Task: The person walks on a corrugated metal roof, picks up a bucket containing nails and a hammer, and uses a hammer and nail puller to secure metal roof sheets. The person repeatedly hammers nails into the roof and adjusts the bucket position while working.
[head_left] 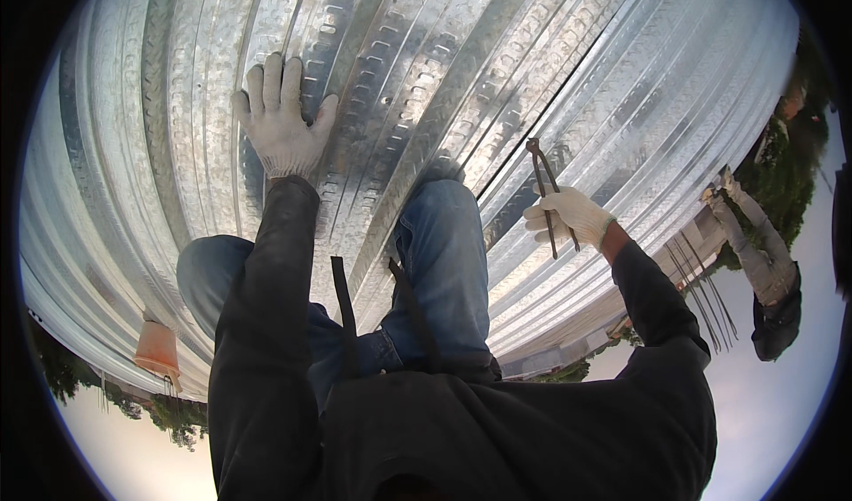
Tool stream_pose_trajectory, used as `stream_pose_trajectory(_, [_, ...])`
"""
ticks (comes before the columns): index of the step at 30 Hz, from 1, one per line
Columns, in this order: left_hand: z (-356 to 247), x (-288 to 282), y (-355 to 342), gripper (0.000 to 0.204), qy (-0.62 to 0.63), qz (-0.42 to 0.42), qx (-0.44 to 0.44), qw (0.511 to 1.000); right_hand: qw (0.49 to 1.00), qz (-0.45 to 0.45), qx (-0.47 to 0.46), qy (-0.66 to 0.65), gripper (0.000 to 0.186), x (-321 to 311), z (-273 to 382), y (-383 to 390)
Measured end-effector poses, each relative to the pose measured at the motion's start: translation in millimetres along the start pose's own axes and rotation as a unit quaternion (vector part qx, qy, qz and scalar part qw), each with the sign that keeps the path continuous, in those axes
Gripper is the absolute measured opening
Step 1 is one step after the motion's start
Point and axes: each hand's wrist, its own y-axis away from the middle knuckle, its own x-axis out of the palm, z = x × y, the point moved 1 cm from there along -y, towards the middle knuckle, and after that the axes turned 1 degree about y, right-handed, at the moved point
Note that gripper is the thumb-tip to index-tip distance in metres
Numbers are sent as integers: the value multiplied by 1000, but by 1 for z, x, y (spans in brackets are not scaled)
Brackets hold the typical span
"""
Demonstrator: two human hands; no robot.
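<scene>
My left hand [282, 124], in a pale knit glove, lies open with fingers spread on the ribbed galvanized metal sheeting [444, 31]. My right hand [568, 217], also gloved, grips long dark steel pincers [537, 168] by the handles, jaws pointing up the picture over the sheets. I am down on the metal, and my jeans-covered knees show between my arms. A narrow dark seam runs diagonally just left of the pincers' head.
An orange bucket [156, 346] stands on the sheeting at the left. Another person [759, 244] in light trousers stands at the right edge. Bare steel rods [701, 288] stick out near that person. Trees and sky lie beyond the sheets' edge.
</scene>
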Motion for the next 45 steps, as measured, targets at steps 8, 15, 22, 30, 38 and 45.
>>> stream_pose_trajectory(8, [0, 0, -3, 75, 9, -17, 4, 1000, 994, 66, 43, -80, 53, -13, 7, -17])
stream_pose_trajectory(15, [0, -1, -3, 74, 5, -2, -4, 1000, 995, 64, 68, 17, 72, -31, 19, -19])
stream_pose_trajectory(22, [4, 3, -2, 77, 3, -8, -5, 1000, 998, -4, 60, 25, 30, -34, 16, -23])
stream_pose_trajectory(30, [6, 6, 0, 79, -2, -14, -11, 1000, 989, 120, 72, -38, 51, -49, 24, -23])
stream_pose_trajectory(38, [7, 6, 0, 81, -9, -5, -16, 1000, 981, 115, 138, -68, 50, -46, 68, -4])
stream_pose_trajectory(45, [7, 5, 0, 79, -1, 1, -19, 1000, 979, 62, 154, -119, 20, -39, 58, -10])
